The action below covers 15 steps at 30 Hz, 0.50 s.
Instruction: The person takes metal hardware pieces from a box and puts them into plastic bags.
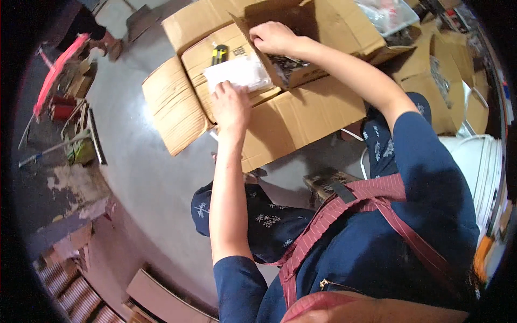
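A stack of clear-white plastic bags (239, 72) lies on a closed cardboard box (195, 59). My left hand (231, 107) has its bent fingers on the near edge of the stack, gripping a bag there; the underside of the grip is hidden. A yellow-and-black box cutter (219, 54) lies just beyond the bags. My right hand (272, 39) is over the left side of an open carton (344, 32), with its fingers curled together. Whatever they hold is hidden. Dark small parts (288, 63) show inside the carton below my right wrist.
A wide carton flap (304, 121) slopes toward my knees. At the far right stands a light tub (385, 19) with plastic-wrapped items; a white bucket (474, 172) is by my right side. Another person's hand (110, 46) shows at upper left, near a pink-edged item (62, 70).
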Tool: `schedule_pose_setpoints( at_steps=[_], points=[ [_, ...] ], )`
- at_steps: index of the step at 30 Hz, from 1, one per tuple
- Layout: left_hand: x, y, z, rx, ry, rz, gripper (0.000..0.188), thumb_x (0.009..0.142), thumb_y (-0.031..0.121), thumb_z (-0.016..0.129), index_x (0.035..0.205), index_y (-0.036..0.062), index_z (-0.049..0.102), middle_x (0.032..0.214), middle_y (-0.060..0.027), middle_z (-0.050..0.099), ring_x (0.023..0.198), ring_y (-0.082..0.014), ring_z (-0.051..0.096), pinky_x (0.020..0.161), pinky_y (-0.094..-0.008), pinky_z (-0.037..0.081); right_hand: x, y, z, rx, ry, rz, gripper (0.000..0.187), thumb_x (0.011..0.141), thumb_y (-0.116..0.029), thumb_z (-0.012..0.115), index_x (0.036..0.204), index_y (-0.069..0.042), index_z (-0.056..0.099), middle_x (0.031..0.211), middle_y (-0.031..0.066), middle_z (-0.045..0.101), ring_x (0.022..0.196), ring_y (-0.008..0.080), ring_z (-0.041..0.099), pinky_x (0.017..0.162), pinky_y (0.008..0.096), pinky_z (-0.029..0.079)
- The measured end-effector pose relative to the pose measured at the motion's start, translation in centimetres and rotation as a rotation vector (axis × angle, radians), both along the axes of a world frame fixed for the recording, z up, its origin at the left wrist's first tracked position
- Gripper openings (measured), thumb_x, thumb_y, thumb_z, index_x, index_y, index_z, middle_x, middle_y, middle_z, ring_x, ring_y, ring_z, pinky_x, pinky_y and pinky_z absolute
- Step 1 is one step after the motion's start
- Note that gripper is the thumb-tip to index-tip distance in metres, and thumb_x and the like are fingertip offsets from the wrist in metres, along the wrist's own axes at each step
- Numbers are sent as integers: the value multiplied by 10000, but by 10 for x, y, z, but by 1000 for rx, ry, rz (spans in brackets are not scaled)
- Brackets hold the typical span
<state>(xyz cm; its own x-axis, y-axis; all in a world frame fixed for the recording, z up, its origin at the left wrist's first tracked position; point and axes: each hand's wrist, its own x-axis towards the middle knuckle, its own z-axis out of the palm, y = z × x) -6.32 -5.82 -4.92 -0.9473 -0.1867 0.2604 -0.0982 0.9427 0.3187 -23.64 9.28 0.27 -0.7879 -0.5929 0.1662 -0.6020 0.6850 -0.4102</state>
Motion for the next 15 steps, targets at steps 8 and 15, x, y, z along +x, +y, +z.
schedule_pose_setpoints(
  at_steps=[8, 15],
  points=[
    [8, 11, -6, -175, -170, 131, 634, 818, 225, 639, 1346, -37, 406, 1342, -226, 440, 1204, -361, 486, 943, -489, 438, 73, 24, 8, -381, 366, 377, 155, 766, 16, 576, 911, -28, 610, 1012, 112, 615, 956, 302, 614, 853, 368, 496],
    [-9, 36, 17, -14, 134, 8, 467, 815, 116, 616, 1239, -46, 507, 1348, -292, 417, 1209, -413, 474, 990, -483, 418, 65, 152, -7, 405, -273, -185, 186, 812, -154, 543, 870, 2, 627, 865, 241, 640, 835, 413, 627, 762, 490, 499]
  ],
)
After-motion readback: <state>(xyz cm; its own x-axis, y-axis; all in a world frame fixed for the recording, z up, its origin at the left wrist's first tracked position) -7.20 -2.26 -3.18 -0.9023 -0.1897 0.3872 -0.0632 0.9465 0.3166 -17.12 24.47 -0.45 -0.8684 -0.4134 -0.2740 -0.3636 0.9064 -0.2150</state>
